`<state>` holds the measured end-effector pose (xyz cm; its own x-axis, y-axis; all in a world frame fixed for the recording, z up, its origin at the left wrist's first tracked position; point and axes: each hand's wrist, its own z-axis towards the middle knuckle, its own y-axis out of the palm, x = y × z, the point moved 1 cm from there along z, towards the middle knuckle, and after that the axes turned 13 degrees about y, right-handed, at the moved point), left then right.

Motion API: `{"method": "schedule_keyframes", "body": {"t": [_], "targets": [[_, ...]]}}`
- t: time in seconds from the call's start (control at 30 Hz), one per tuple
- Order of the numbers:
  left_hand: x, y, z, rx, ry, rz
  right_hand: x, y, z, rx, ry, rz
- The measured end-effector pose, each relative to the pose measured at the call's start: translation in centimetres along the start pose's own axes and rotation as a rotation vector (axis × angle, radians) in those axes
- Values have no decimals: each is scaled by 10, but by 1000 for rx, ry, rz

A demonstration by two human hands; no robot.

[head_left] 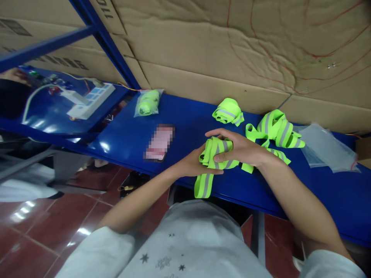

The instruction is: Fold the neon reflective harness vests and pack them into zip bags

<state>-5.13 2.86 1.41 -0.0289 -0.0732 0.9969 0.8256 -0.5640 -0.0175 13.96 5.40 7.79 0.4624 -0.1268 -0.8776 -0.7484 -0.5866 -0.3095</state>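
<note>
A bundle of neon-yellow reflective webbing (pixel 213 152) with a grey stripe is gripped between my two hands over the front of the blue table. My left hand (pixel 191 164) is wrapped round its left side, some fingers hidden beneath. From the right, my right hand (pixel 245 148) closes on the bundle with the thumb pressed on its front. A loose end hangs below my left hand over the table's edge. Beside my right hand lie more webbing strips (pixel 252 133) and a loosely bundled piece (pixel 276 127). Another rolled bundle (pixel 228 111) sits behind.
A blurred-out phone (pixel 160 143) lies on the blue table (pixel 185 116) to the left. Behind it is a bagged webbing roll (pixel 148 103). Clear plastic bags (pixel 327 148) lie at right. A power strip (pixel 91 101) and another person's hand (pixel 17 75) are beyond the blue frame (pixel 107 42).
</note>
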Motion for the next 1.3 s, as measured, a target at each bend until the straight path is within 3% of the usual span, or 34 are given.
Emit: {"method": "schedule_keyframes", "body": {"t": [0.2, 0.33, 0.57, 0.8, 1.0, 1.07, 1.17, 1.3], "targets": [[5, 14, 7, 144, -131, -320, -9, -8, -8, 152, -86, -24], [7, 23, 11, 253, -230, -631, -5, -9, -4, 366, -205, -234], [17, 11, 17, 310, -38, -834, 5, 24, 3, 554, -484, -731], [29, 7, -2, 546, 19, -1056, -2, 35, -10, 499, -599, -952], [31, 5, -11, 698, -4, -1016, 5, 45, -20, 262, -579, -894], [29, 4, -11, 702, -9, -1008, 12, 50, -15, 295, -556, -890], [26, 2, -11, 669, -45, -1005, 22, 53, -4, 444, -546, -892], [21, 0, -13, 606, -142, -980, 31, 51, 1, 477, -552, -885]]}}
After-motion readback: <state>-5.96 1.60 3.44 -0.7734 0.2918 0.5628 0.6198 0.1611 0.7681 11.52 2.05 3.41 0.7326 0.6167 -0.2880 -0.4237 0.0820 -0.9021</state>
